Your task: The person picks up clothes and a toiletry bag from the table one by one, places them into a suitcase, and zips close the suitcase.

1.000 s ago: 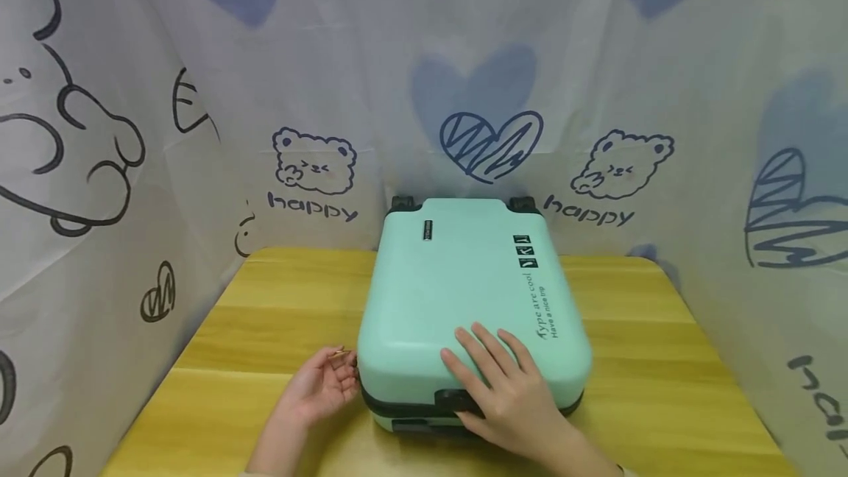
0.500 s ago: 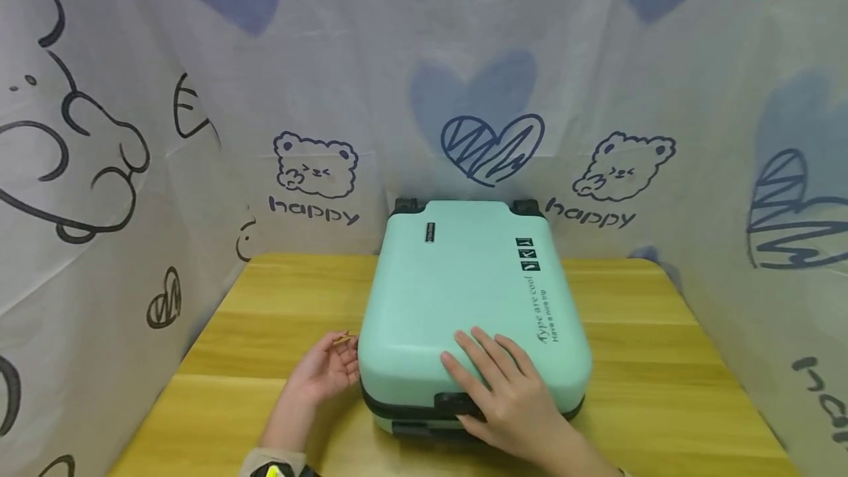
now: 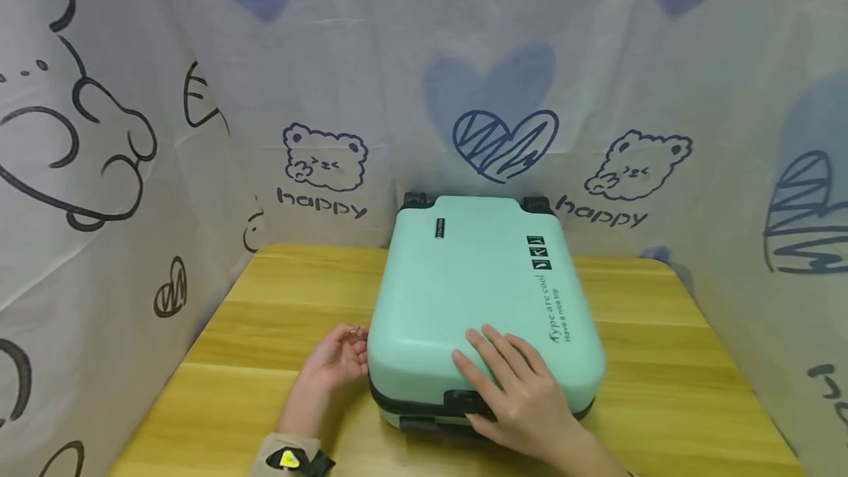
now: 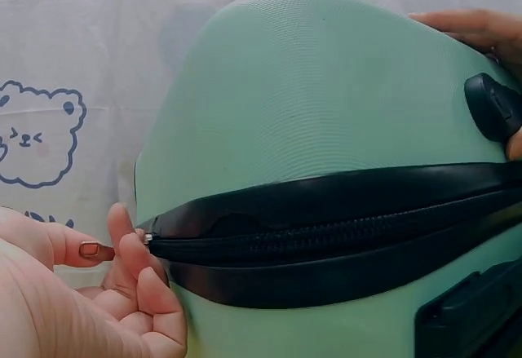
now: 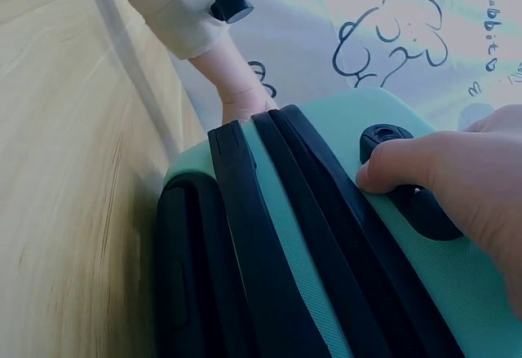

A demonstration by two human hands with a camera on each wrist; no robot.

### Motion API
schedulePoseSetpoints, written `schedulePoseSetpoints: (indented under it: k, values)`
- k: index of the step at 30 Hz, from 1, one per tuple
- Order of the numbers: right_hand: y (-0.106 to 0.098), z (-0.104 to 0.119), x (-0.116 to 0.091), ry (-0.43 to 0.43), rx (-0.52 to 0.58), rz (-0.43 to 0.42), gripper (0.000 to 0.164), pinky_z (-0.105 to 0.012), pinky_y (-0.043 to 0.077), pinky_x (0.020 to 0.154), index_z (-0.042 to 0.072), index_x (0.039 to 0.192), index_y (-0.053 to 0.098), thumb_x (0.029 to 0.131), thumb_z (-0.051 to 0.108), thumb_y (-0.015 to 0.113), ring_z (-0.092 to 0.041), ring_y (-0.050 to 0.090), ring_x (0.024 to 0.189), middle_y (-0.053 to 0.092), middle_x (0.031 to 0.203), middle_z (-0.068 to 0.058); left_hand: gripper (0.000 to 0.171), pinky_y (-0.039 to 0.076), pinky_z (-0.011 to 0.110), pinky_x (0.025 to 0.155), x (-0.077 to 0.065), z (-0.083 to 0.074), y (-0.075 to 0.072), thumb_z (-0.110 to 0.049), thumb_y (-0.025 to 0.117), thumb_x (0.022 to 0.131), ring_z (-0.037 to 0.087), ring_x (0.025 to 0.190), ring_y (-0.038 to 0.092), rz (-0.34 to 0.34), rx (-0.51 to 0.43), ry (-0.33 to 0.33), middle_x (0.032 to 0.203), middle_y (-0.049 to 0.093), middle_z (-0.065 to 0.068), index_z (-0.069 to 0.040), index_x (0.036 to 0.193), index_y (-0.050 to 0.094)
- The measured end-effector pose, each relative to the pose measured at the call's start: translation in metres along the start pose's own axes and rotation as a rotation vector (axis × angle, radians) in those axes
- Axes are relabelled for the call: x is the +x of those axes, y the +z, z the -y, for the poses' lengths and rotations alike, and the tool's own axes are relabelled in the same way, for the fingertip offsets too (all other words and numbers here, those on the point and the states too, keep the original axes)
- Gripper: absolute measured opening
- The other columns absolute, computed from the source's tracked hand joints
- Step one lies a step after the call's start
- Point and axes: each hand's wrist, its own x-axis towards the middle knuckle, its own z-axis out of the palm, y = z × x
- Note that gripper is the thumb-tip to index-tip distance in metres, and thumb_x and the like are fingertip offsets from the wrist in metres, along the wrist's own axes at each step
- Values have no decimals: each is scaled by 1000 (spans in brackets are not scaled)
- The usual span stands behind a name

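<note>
A mint-green hard-shell suitcase (image 3: 457, 278) lies flat on the table, its wheels at the far side. At its left side, my left hand (image 3: 336, 361) pinches a small zipper pull between thumb and fingers. In the left wrist view, the metal zipper slider (image 4: 147, 239) sits at those fingertips, on the black zipper band (image 4: 326, 236) round the case. My right hand (image 3: 523, 403) rests on the near right part of the lid with fingers spread straight. In the right wrist view, its thumb touches the black handle (image 5: 420, 211) on the near side.
The yellow wood-grain table (image 3: 265, 322) carries the case. A white cloth (image 3: 371, 79) printed with bears and hearts hangs behind and at both sides, close to the black wheels (image 3: 416, 200). A second black grip (image 4: 465, 317) lies on the lower shell.
My left hand has moved a little farther back along the suitcase's left side. My right hand stays in the same place on the lid. The head view has shifted slightly.
</note>
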Motion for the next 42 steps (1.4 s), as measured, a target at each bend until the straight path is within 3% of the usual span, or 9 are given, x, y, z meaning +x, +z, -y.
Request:
schedulePoseSetpoints:
  k: [9,15,18,23,25,29,32,38,42]
  values:
    - [-1,-1,0,7,10,1,95,-47,41,98,9,135,58,54,52,83,-37,57,122,57,138,-20,43,47,26,82,17,-15,-2,-22,26,105,10,82,63,51,-2,1,82,69,-4,-10,89,64]
    - [-2,0,0,2,5,10,93,-48,41,98,9,136,58,57,53,81,-38,57,123,56,138,-20,45,47,26,80,17,-16,-2,-21,25,105,10,81,62,68,16,-1,82,68,-5,-10,89,65]
    - [-3,-1,1,9,5,8,92,-48,40,99,10,136,58,58,53,81,-38,57,123,56,139,-20,39,47,25,78,18,-13,0,-21,29,104,8,79,61,5,134,55,81,67,-7,-13,88,64]
    - [-1,1,1,11,14,22,93,-48,39,102,10,138,56,57,52,81,-38,55,125,55,141,-19,26,47,26,73,15,-6,0,-21,43,100,7,73,59,-255,527,211,78,67,-9,-14,91,66]
    - [-1,2,1,13,19,29,94,-47,38,102,11,138,56,57,52,82,-38,55,126,54,141,-19,23,48,28,76,12,-4,-1,-23,48,99,7,72,59,-312,626,241,79,67,-9,-10,100,68]
    - [-2,3,-1,23,24,34,95,-47,38,102,11,138,56,57,52,82,-38,55,126,54,141,-19,34,50,34,85,8,-4,-3,-25,56,98,7,77,60,-303,703,250,83,67,-9,-1,122,62]
    - [-2,3,-2,29,25,37,96,-47,37,102,11,139,55,56,51,83,-37,54,126,54,142,-19,41,50,37,88,7,-5,-3,-25,60,96,11,81,61,-305,754,246,86,66,-7,0,129,58]
    - [-2,4,-2,36,28,39,100,-47,36,104,11,139,55,52,49,87,-38,54,127,53,142,-19,38,48,30,72,9,-6,-3,-24,62,95,12,75,53,-350,847,274,87,62,-3,1,123,62]
    - [-2,4,0,33,16,36,103,-47,36,104,11,139,55,49,49,89,-38,54,127,53,142,-19,27,47,30,72,13,-9,-4,-26,59,97,11,69,49,-340,800,250,75,55,-5,-1,108,66]
